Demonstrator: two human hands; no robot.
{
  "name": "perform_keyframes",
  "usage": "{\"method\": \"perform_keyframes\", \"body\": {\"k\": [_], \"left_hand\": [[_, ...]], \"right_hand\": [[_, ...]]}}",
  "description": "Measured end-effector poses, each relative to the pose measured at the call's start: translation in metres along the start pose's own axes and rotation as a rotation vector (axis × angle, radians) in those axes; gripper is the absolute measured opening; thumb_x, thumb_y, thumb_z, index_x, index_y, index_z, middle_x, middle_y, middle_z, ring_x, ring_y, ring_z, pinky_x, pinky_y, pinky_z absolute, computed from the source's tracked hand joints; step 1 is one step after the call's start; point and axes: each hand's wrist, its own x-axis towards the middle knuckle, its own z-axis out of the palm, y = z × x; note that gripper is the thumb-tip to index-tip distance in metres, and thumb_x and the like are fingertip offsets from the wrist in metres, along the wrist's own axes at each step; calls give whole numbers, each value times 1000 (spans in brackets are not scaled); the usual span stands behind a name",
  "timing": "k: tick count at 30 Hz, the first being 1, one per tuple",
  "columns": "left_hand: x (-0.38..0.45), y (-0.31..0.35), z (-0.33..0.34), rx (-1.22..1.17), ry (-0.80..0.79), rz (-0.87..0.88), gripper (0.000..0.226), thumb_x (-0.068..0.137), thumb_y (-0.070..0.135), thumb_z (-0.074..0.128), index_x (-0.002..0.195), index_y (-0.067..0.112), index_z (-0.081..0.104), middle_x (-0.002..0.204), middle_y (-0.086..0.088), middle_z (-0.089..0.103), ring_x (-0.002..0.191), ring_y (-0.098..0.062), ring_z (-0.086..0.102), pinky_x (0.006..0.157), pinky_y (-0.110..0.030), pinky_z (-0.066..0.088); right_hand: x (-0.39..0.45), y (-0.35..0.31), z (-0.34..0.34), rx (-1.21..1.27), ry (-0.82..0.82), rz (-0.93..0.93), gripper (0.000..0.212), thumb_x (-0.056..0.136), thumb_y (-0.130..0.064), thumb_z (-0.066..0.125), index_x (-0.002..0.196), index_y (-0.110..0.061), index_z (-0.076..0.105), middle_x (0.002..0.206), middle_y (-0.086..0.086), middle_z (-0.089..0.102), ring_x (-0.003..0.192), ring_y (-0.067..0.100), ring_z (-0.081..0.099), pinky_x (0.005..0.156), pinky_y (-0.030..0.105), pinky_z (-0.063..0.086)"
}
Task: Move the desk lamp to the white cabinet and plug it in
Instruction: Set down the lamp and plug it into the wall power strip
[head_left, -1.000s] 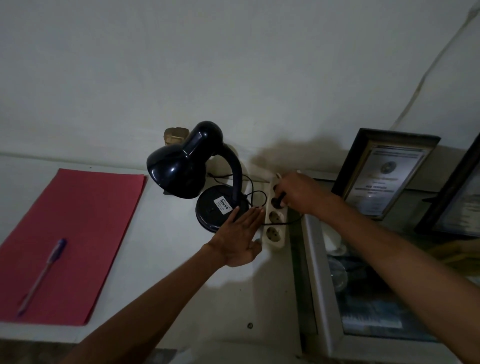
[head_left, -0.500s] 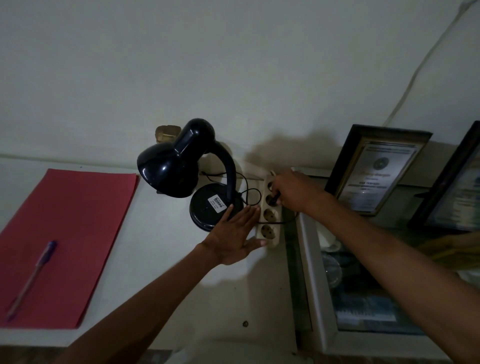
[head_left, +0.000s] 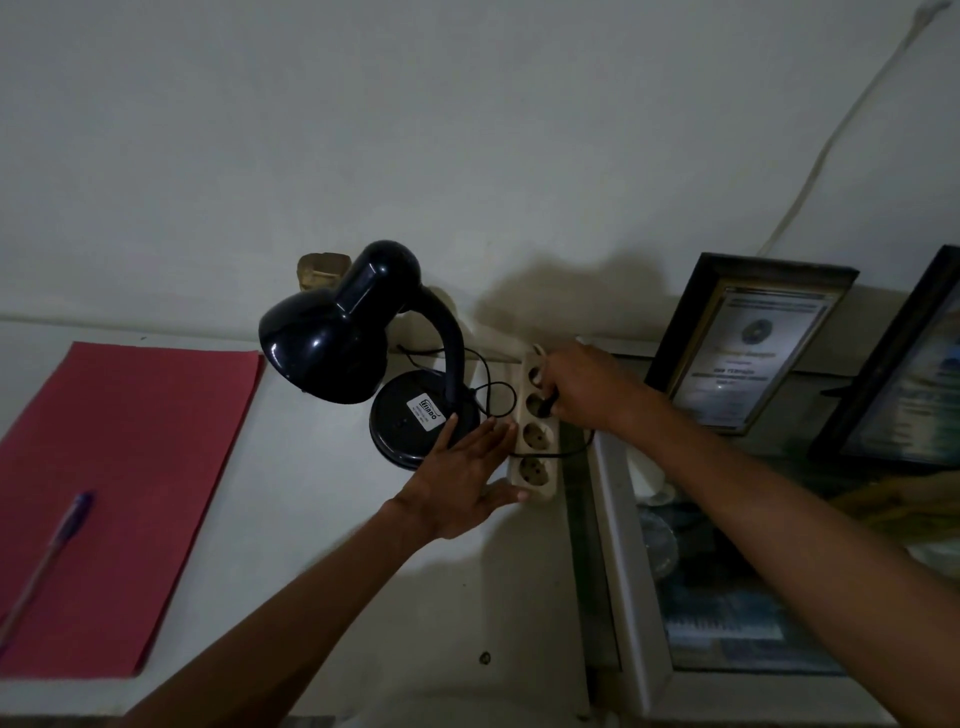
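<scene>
- Desk lamp (head_left: 387, 364) stands upright on white cabinet top (head_left: 322, 519), base just beside power strip (head_left: 536, 428).
- Shade faces down-left; strip's long axis runs toward the wall.
- Left hand (head_left: 462, 480) spread flat, steadying strip's edge.
- Right hand (head_left: 582, 389) pinches black plug (head_left: 545, 408) at second socket.
- Judgement: plug rigid, cord limp; grip plug body, not cord.

Right hand (head_left: 582, 387): plug (head_left: 546, 406), a second ago held over the power strip (head_left: 535, 431), now pressed at its second socket. Left hand (head_left: 462, 480): shifted from the lamp base (head_left: 410, 421) side; thumb now against the strip's near end.
</scene>
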Motion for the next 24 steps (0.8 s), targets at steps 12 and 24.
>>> {"method": "perform_keyframes", "body": {"k": [12, 24], "left_hand": [[2, -2, 0, -66, 34, 33, 82, 96, 67, 30, 159, 18, 12, 167, -2, 15, 155, -15, 4, 123, -54, -8], [14, 25, 1, -102, 73, -100, 80, 91, 66, 48, 156, 23, 28, 163, 4, 30, 152, -18, 21, 119, -61, -8]], "right_hand": [[15, -9, 2, -11, -45, 74, 30, 71, -23, 85, 100, -17, 79, 108, 10, 71, 89, 26, 70, 64, 25, 40], [-45, -26, -6, -57, 105, 146, 35, 84, -8, 66, 56, -16, 46, 68, 10, 62, 57, 20, 57, 54, 24, 39]]}}
